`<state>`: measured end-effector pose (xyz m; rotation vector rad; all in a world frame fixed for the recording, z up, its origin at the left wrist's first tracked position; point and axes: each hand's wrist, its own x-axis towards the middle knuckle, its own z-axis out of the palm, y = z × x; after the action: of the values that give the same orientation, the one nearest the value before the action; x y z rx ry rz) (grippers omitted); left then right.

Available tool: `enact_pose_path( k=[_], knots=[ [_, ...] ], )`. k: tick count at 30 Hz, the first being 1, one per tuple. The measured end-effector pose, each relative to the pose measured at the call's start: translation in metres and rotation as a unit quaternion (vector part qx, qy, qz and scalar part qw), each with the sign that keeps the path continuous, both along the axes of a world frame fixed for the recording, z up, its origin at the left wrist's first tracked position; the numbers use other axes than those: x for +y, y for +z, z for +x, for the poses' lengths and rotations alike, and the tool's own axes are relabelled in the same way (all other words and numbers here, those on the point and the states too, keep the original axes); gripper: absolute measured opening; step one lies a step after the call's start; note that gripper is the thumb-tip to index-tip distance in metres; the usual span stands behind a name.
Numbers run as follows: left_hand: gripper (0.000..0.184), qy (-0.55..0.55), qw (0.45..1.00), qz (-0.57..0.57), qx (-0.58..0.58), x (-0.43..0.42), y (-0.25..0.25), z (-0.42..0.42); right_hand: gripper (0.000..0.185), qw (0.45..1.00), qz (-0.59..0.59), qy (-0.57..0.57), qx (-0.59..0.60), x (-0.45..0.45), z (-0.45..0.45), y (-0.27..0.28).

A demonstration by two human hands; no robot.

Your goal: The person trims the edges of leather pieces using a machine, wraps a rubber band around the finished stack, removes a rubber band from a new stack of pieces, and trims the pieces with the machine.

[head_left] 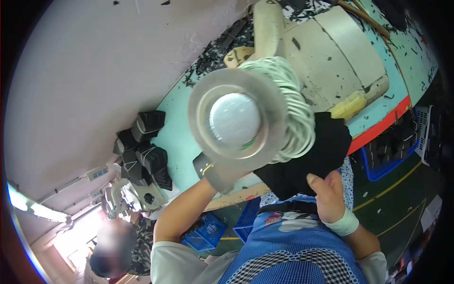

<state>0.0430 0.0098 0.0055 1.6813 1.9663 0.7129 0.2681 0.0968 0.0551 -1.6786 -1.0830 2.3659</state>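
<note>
My right hand point(328, 194), with pale bands round its wrist, pinches the lower right edge of a black cloth point(307, 165) above my lap. My left forearm point(184, 208) reaches up under a large round translucent object point(274, 113) with a silver disc point(235, 120) in its middle. This object hides most of my left hand, so its fingers and anything in them cannot be made out. Many pale green loops point(295, 109) hang at the round object's right side, over the cloth.
A cream sewing machine point(326, 57) stands on the light green table point(177, 128), with black scraps point(227, 40) behind it. Bundled black pieces point(153, 161) are stacked at the left. Blue crates point(205, 232) stand below. A co-worker point(142, 241) is at the lower left.
</note>
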Motion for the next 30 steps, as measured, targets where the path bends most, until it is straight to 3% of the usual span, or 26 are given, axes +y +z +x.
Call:
enact_pose_path(
  k=[1, 2, 4, 5, 7, 9, 10, 11, 12, 13, 14, 15, 17, 19, 21, 23, 24, 25, 26, 28, 29, 30],
  knots=[
    [0.021, -0.026, 0.998, -0.015, 0.054, 0.0, 0.008, 0.004, 0.035, 0.995, -0.012, -0.007, 0.103, 0.006, 0.002, 0.0],
    [0.02, -0.068, 0.979, 0.056, 0.185, 0.012, 0.027, 0.013, 0.031, 0.98, -0.02, -0.011, 0.2, 0.015, 0.003, 0.007],
    [0.016, 0.104, 0.99, -0.057, -0.071, 0.018, 0.041, 0.043, 0.039, 0.981, 0.032, 0.048, 0.186, 0.027, 0.016, 0.007],
    [0.016, 0.083, 0.984, -0.116, -0.103, 0.028, 0.058, 0.048, 0.042, 0.978, 0.079, 0.027, 0.189, 0.036, 0.015, 0.015],
    [0.015, 0.068, 0.986, -0.085, -0.125, 0.037, 0.067, 0.057, 0.047, 0.968, 0.145, 0.025, 0.205, 0.067, 0.014, 0.02],
    [0.018, 0.08, 0.979, -0.066, -0.178, 0.036, 0.064, 0.062, 0.058, 0.926, 0.341, 0.084, 0.138, 0.104, 0.009, 0.033],
    [0.018, 0.081, 0.978, -0.056, -0.182, 0.032, 0.061, 0.061, 0.062, 0.869, 0.487, 0.06, 0.065, 0.114, 0.005, 0.029],
    [0.019, 0.093, 0.974, -0.043, -0.201, 0.026, 0.059, 0.06, 0.065, 0.719, 0.68, 0.143, -0.018, 0.136, 0.004, 0.015],
    [0.019, 0.103, 0.97, -0.03, -0.22, 0.022, 0.059, 0.057, 0.067, 0.515, 0.824, 0.212, -0.102, 0.154, 0.006, -0.001],
    [0.021, 0.128, 0.955, -0.087, -0.255, 0.021, 0.065, 0.054, 0.068, 0.492, 0.813, 0.283, -0.13, 0.158, 0.006, -0.013],
    [0.021, 0.125, 0.956, -0.074, -0.255, 0.018, 0.067, 0.053, 0.069, 0.468, 0.796, 0.351, -0.158, 0.163, 0.005, -0.018],
    [0.022, 0.147, 0.946, -0.095, -0.273, 0.014, 0.067, 0.052, 0.068, 0.522, 0.77, 0.347, -0.123, 0.159, 0.008, -0.011],
    [0.021, 0.19, 0.932, -0.091, -0.296, 0.01, 0.064, 0.054, 0.064, 0.524, 0.805, 0.272, -0.067, 0.137, 0.009, 0.001],
    [0.021, 0.233, 0.912, -0.096, -0.324, 0.011, 0.059, 0.055, 0.054, 0.623, 0.726, 0.262, 0.124, 0.096, 0.007, 0.006],
    [0.02, 0.273, 0.89, -0.109, -0.349, 0.009, 0.058, 0.055, 0.047, 0.788, 0.457, 0.371, 0.179, 0.054, 0.005, 0.012],
    [0.019, 0.239, 0.872, -0.075, -0.42, 0.008, 0.057, 0.054, 0.044, 0.792, 0.239, 0.546, 0.13, 0.047, 0.014, -0.009],
    [0.025, 0.191, 0.819, -0.068, -0.536, 0.008, 0.061, 0.053, 0.044, 0.791, 0.238, 0.548, 0.13, 0.044, 0.021, -0.014],
    [0.032, 0.141, 0.751, -0.06, -0.643, 0.008, 0.065, 0.052, 0.041, 0.832, 0.263, 0.467, 0.14, 0.04, 0.028, -0.018],
    [0.043, 0.093, 0.736, -0.094, -0.664, 0.003, 0.065, 0.047, 0.037, 0.868, 0.282, 0.381, 0.15, 0.035, 0.034, -0.021],
    [0.034, 0.1, 0.825, -0.174, -0.528, 0.006, 0.081, 0.032, 0.032, 0.863, 0.297, 0.356, 0.203, 0.026, 0.034, -0.017],
    [0.027, 0.137, 0.812, -0.116, -0.556, 0.007, 0.07, 0.04, 0.03, 0.918, 0.118, 0.327, 0.191, 0.026, 0.031, -0.004],
    [0.024, 0.15, 0.828, -0.111, -0.528, 0.005, 0.067, 0.039, 0.029, 0.939, -0.061, 0.29, 0.173, 0.028, 0.028, 0.003]
  ],
)
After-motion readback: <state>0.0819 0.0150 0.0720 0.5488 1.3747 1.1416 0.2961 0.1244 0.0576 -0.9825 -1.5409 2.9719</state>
